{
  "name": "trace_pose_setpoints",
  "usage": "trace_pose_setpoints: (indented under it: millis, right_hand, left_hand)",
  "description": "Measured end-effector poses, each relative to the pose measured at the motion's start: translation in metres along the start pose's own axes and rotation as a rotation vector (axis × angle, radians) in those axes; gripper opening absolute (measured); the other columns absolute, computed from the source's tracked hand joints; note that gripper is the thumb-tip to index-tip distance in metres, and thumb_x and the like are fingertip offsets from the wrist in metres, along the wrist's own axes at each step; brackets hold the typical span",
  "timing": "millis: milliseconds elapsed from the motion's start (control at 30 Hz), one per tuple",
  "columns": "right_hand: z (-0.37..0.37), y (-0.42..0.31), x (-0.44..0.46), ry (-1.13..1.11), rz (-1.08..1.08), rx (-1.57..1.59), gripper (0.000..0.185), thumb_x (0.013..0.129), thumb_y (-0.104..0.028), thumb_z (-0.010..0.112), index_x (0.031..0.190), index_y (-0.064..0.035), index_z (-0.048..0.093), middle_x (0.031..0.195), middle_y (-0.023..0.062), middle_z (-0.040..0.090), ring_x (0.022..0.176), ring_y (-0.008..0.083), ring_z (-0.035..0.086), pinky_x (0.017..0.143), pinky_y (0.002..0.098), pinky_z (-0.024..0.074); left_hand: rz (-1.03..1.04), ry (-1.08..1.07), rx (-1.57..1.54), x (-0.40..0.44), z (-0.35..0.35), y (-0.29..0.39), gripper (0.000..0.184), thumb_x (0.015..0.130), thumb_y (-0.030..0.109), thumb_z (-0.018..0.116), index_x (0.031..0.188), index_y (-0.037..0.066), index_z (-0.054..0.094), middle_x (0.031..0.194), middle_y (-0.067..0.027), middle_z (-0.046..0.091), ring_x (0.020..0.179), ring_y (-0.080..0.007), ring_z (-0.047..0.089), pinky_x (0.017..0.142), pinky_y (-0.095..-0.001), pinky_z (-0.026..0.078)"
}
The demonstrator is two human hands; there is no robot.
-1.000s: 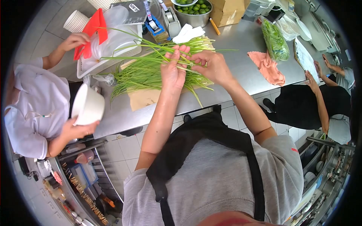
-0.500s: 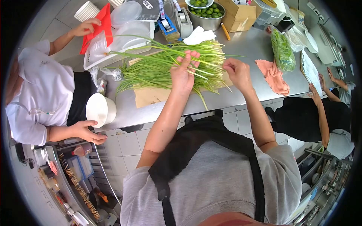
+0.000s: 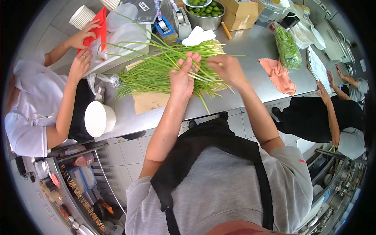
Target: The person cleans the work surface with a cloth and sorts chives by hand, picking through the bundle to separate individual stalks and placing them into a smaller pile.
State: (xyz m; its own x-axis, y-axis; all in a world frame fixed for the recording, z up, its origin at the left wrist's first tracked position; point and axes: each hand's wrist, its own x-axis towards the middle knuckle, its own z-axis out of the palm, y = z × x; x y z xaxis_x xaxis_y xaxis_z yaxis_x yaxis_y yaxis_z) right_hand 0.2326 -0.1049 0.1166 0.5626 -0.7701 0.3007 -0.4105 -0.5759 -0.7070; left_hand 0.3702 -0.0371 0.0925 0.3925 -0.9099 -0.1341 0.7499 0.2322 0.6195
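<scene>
A broad pile of long green stalks (image 3: 152, 76) lies on brown paper (image 3: 147, 102) on the steel table. Above the pile my left hand (image 3: 183, 76) is palm up, with a few stalks pinched under its thumb. Their leafy ends reach out to the left and their pale ends point right. My right hand (image 3: 228, 70) is raised just right of those pale ends, its fingers curled together; whether something small is between them is too blurred to tell. A white cloth (image 3: 198, 36) rests at the pile's back edge.
A co-worker at the left handles a red bag (image 3: 101, 29) near a white tray (image 3: 137, 53); a white tub (image 3: 100, 118) stands at the table edge. Limes (image 3: 204, 11), a carton (image 3: 239, 15), bagged greens (image 3: 288, 47) and a pink cloth (image 3: 278, 76) are on the table (image 3: 246, 47).
My right hand has moved away from the stalks in my left hand. The co-worker at the left has let go of the white tub and brought both hands to the red bag.
</scene>
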Motion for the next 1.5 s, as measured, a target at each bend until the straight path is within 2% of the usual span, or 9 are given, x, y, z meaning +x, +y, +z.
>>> trace_pose_setpoints:
  millis: [333, 533, 600, 833, 1033, 1267, 1333, 1400, 1500]
  right_hand:
    - [0.004, 0.010, 0.016, -0.118, 0.146, 0.101, 0.012, 0.071, -0.011, 0.060, 0.079, -0.0010, 0.059, 0.069, 0.0105, 0.062, 0.063, 0.0219, 0.059, 0.060, 0.0314, 0.0438]
    - [-0.008, 0.061, 0.057, 0.229, -0.007, -0.677, 0.015, 0.067, -0.002, 0.052, 0.077, -0.0086, 0.061, 0.078, 0.0111, 0.060, 0.076, 0.0286, 0.057, 0.065, 0.0392, 0.0454]
    - [0.000, 0.061, 0.068, 0.125, -0.305, -0.522, 0.015, 0.067, -0.004, 0.053, 0.077, -0.0111, 0.062, 0.084, 0.0119, 0.059, 0.081, 0.0286, 0.056, 0.068, 0.0385, 0.0457]
    - [0.020, 0.054, 0.098, -0.336, -0.050, -0.669, 0.018, 0.069, -0.005, 0.051, 0.078, -0.0129, 0.064, 0.079, 0.0118, 0.060, 0.087, 0.0282, 0.056, 0.071, 0.0373, 0.0462]
    - [0.027, 0.082, 0.106, -0.217, -0.312, -0.822, 0.013, 0.071, -0.012, 0.051, 0.076, -0.0111, 0.064, 0.085, 0.0102, 0.061, 0.087, 0.0284, 0.055, 0.071, 0.0400, 0.0466]
    - [-0.014, 0.049, 0.121, -0.152, -0.220, -0.740, 0.014, 0.070, -0.011, 0.052, 0.077, -0.0117, 0.064, 0.081, 0.0101, 0.061, 0.081, 0.0283, 0.056, 0.067, 0.0392, 0.0458]
    - [-0.047, 0.029, 0.129, -0.137, -0.180, -0.404, 0.010, 0.070, -0.013, 0.053, 0.074, -0.0105, 0.062, 0.074, 0.0099, 0.061, 0.070, 0.0277, 0.057, 0.063, 0.0374, 0.0450]
    - [-0.082, 0.002, 0.128, -0.044, -0.188, -0.345, 0.007, 0.074, -0.013, 0.053, 0.076, -0.0122, 0.060, 0.068, 0.0042, 0.060, 0.063, 0.0132, 0.055, 0.066, 0.0276, 0.0422]
    - [-0.114, -0.033, 0.108, 0.206, -0.072, -0.166, 0.010, 0.073, -0.011, 0.054, 0.072, -0.0023, 0.058, 0.067, 0.0104, 0.059, 0.061, 0.0203, 0.057, 0.056, 0.0310, 0.0445]
  left_hand:
    - [-0.045, 0.102, 0.047, -0.009, -0.008, 0.006, 0.026, 0.083, 0.008, 0.052, 0.106, -0.002, 0.046, 0.104, -0.0144, 0.054, 0.096, -0.0236, 0.053, 0.080, -0.0370, 0.044]
    - [0.030, 0.136, -0.177, -0.010, -0.023, 0.020, 0.022, 0.086, 0.013, 0.049, 0.104, 0.003, 0.044, 0.109, -0.0173, 0.050, 0.107, -0.0288, 0.047, 0.089, -0.0444, 0.040]
    - [0.032, 0.143, -0.213, -0.011, -0.020, 0.023, 0.020, 0.086, 0.013, 0.048, 0.104, 0.005, 0.043, 0.113, -0.0179, 0.048, 0.109, -0.0301, 0.045, 0.090, -0.0451, 0.039]
    - [0.109, -0.008, -0.217, -0.022, -0.008, 0.048, 0.018, 0.085, 0.013, 0.049, 0.101, 0.006, 0.046, 0.110, -0.0179, 0.050, 0.108, -0.0304, 0.047, 0.090, -0.0443, 0.040]
    - [0.083, 0.014, -0.250, -0.024, -0.026, 0.045, 0.018, 0.085, 0.012, 0.049, 0.102, 0.006, 0.048, 0.111, -0.0172, 0.051, 0.109, -0.0295, 0.046, 0.092, -0.0427, 0.039]
    - [0.043, 0.053, -0.217, -0.026, -0.023, 0.036, 0.020, 0.085, 0.012, 0.048, 0.103, 0.004, 0.046, 0.106, -0.0176, 0.053, 0.102, -0.0294, 0.051, 0.085, -0.0404, 0.044]
    - [0.041, 0.059, -0.209, -0.025, -0.022, 0.034, 0.021, 0.085, 0.012, 0.048, 0.104, 0.003, 0.046, 0.105, -0.0177, 0.053, 0.102, -0.0292, 0.051, 0.085, -0.0400, 0.045]
    - [0.018, 0.052, -0.207, -0.024, -0.021, 0.031, 0.021, 0.085, 0.010, 0.049, 0.104, 0.001, 0.046, 0.105, -0.0177, 0.053, 0.101, -0.0288, 0.051, 0.084, -0.0392, 0.045]
    - [-0.009, 0.011, -0.207, -0.022, -0.023, 0.027, 0.022, 0.085, 0.010, 0.049, 0.105, 0.002, 0.047, 0.110, -0.0159, 0.051, 0.107, -0.0277, 0.048, 0.090, -0.0394, 0.041]
